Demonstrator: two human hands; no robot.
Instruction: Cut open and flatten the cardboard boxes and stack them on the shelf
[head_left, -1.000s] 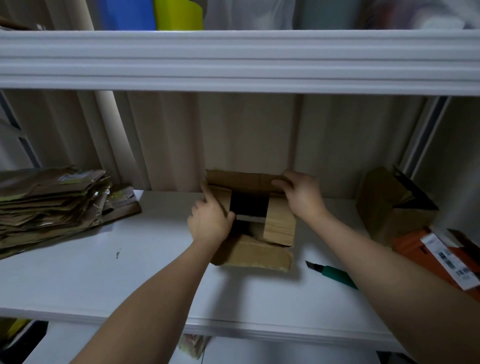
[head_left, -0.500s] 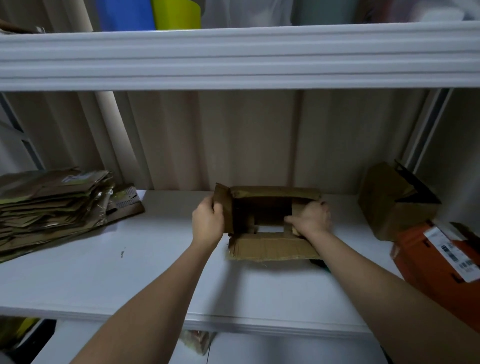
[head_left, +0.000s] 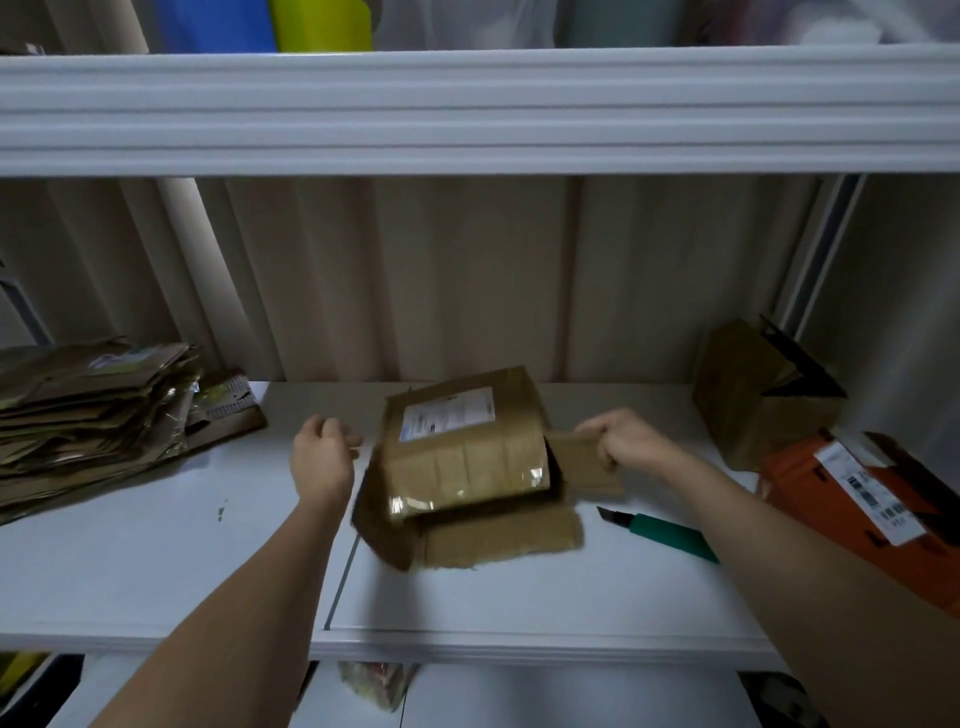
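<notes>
Now the box (head_left: 467, 457) has turned over since half a second ago; then its open side faced me, with my hands at its two ends, whereas now the labelled, taped panel faces up and tilts toward me, with a loose flap spread on the shelf (head_left: 156, 561) in front of it; my right hand (head_left: 618, 441) pinches a side flap in a narrow grip, pulling it outward; my left hand (head_left: 322, 457) has let go and hangs just beside the box's left edge, fingers loosely curled, holding nothing; I judge the box is opened but not yet flat, so the walls need pressing down before it can join the stack of flattened cardboard (head_left: 88, 415) lying well apart at the left end of the shelf; the green-handled knife (head_left: 660, 530) lies on the shelf near my right forearm, untouched; two more boxes wait at the right, a brown one (head_left: 753, 400) and an orange one (head_left: 872, 509), the orange one partly hidden behind my arm; the box's left side is blurred with motion, so I cannot tell whether that corner is cut through, and its underside is hidden.
</notes>
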